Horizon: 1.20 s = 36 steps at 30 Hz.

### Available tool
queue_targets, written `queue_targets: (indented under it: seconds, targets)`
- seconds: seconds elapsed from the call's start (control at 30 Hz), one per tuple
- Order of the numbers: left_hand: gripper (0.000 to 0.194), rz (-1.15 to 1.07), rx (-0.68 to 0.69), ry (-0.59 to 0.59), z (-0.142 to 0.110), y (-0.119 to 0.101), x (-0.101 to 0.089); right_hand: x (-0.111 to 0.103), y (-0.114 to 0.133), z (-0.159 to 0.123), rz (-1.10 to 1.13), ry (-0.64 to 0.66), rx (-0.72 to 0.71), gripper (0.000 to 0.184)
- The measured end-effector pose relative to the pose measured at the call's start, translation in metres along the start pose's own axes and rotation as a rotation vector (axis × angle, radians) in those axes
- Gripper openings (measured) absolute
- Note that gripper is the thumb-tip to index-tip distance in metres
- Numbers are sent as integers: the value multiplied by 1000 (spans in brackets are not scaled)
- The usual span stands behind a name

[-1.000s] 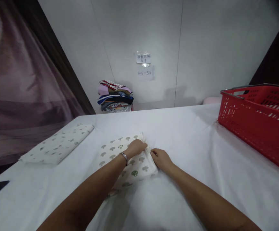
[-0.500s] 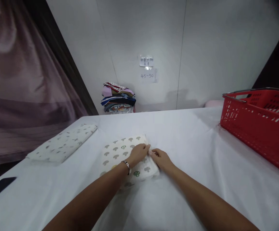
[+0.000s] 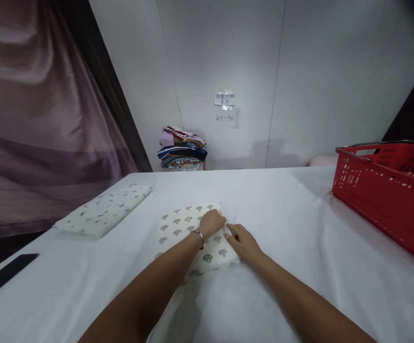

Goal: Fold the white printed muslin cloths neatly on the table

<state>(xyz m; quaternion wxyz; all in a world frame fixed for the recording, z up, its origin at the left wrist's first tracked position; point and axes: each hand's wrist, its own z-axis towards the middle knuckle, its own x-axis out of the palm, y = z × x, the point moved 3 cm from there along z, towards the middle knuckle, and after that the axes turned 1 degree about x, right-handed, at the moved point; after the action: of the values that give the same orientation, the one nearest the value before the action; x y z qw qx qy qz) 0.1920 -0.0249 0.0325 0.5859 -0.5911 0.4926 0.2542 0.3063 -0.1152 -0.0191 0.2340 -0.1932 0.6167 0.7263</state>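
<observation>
A folded white cloth (image 3: 173,228) printed with grey and green mushrooms lies on the white-covered table (image 3: 278,200) in front of me. My left hand (image 3: 212,222), with a bracelet at the wrist, reaches across the cloth and is closed on its right edge near the far corner. Just to the right and slightly nearer, my right hand (image 3: 243,242) pinches the same edge between thumb and fingers. My left forearm hides the cloth's near left part. The fingertips of both hands are partly hidden.
A second folded white cloth (image 3: 110,209) with small dark prints lies to the left. A flat black object (image 3: 6,276) rests near the left edge. At the right stands a red plastic basket (image 3: 381,200). Beyond the far edge is a stack of folded fabrics (image 3: 182,152).
My right hand has closed in on the cloth's right edge and shifted slightly along it. My left hand stays at that edge. The whole view has shifted a little.
</observation>
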Motion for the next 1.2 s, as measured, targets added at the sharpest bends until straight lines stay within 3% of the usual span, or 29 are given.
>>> queue_targets:
  seconds: [0.17,0.33,0.53,0.77,1.03,1.2]
  targets:
    - [24,-101,-65,150,4,1,-2,-1,2,1,-28,15,-38,43]
    - [21,-135,-117,198,6,0,-7,0,0,2,-31,45,-20,42]
    - [22,-51,-119,165,18,4,-8,-2,2,0,-47,53,-34,43]
    - [36,101,-77,-55,29,-2,-10,-3,6,-1,-89,66,-34,43]
    - [23,-30,-194,148,50,11,-6,-3,5,-1,-125,67,-57,44]
    - [16,-37,-210,152,53,12,-3,-3,6,-2,-133,62,-46,44]
